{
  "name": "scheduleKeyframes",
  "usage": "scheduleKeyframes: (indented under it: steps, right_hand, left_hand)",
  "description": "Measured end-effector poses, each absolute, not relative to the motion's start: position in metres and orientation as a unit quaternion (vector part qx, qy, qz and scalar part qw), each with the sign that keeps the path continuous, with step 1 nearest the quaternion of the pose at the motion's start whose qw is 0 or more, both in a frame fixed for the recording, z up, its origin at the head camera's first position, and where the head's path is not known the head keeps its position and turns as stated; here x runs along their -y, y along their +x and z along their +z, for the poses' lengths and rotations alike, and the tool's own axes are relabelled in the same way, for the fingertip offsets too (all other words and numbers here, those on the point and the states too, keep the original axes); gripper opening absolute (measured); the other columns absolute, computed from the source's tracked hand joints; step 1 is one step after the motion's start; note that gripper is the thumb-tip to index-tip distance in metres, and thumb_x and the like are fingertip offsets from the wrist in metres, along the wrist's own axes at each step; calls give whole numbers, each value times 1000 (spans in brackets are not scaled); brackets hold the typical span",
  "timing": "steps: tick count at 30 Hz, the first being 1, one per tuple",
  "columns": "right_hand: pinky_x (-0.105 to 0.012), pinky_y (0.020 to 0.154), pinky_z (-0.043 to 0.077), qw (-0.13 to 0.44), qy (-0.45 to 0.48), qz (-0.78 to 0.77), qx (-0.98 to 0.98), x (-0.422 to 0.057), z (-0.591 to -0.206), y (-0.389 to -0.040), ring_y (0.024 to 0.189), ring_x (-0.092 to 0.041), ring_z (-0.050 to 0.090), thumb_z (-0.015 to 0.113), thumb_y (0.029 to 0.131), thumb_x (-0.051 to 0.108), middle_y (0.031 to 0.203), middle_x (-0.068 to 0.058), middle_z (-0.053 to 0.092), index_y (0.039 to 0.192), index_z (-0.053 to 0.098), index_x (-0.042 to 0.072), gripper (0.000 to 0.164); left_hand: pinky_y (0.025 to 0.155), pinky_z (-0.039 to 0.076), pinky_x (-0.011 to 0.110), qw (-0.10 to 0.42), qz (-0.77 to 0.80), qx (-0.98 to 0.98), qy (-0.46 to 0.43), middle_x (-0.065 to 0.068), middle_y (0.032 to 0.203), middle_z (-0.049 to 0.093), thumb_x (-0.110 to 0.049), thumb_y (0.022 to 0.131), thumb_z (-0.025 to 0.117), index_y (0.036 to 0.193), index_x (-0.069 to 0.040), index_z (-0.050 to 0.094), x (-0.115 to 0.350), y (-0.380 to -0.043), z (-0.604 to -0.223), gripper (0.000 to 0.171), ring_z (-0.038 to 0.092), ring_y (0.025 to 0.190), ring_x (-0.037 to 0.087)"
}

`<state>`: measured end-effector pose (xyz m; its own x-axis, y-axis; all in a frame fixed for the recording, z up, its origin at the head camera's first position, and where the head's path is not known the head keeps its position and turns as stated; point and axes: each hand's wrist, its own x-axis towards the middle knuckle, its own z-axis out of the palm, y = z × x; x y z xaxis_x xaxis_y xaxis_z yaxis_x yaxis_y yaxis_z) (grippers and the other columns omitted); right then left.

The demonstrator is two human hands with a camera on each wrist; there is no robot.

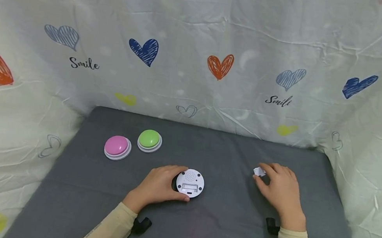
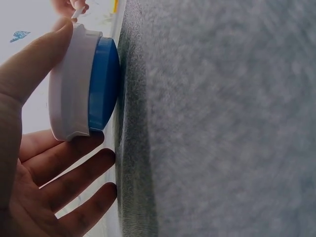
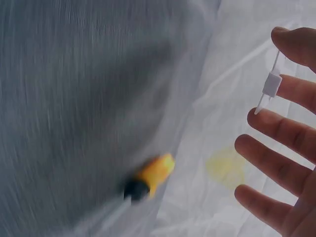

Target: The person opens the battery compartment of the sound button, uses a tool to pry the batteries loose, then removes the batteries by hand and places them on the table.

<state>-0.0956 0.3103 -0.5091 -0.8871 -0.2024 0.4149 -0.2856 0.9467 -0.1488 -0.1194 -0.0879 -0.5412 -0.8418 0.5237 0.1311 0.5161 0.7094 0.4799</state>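
My left hand grips a round white push button by its rim, thumb on one side and fingers on the other. The button is upside down: its speaker holes and an uncovered battery compartment face up. In the left wrist view its blue dome faces the dark cloth, close over it. Off to the right, my right hand pinches a small white battery cover between thumb and fingertips, the other fingers spread.
A pink button and a green button stand dome up at the back left of the dark grey cloth. A blurred yellow and black tool lies below the right hand in the right wrist view. Printed white sheeting surrounds the table.
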Motion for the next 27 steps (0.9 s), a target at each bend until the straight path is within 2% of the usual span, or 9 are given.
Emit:
scheduleKeyframes:
  steps: [6,11,15,27]
  right_hand:
    - [-60,89,43,220,94,84,967,-347,-504,-102,93,-37,63,80,81,38,104,-14,69,118,72,10,47]
    - [-62,93,41,221,69,69,970,-376,-507,-108,97,-40,62,79,82,36,108,-17,69,120,71,8,48]
    - [-63,94,40,211,46,67,974,-396,-513,-113,98,-43,61,79,82,38,110,-18,69,121,69,7,50]
    - [-63,80,44,148,4,74,986,-424,-519,-126,94,-44,61,77,85,37,109,-21,66,119,69,4,48]
  left_hand:
    - [95,49,39,8,257,-924,283,-8,128,64,-78,61,76,137,-24,60,88,-119,-541,95,58,118,11]
    - [95,49,40,10,259,-924,283,-7,129,64,-77,61,77,137,-23,60,88,-119,-540,95,57,119,11]
    - [95,49,40,9,259,-924,282,-6,129,64,-76,60,78,138,-22,60,89,-120,-540,96,58,120,12]
    - [96,49,38,4,254,-925,284,-10,129,63,-79,60,76,136,-25,60,90,-119,-544,95,57,119,9]
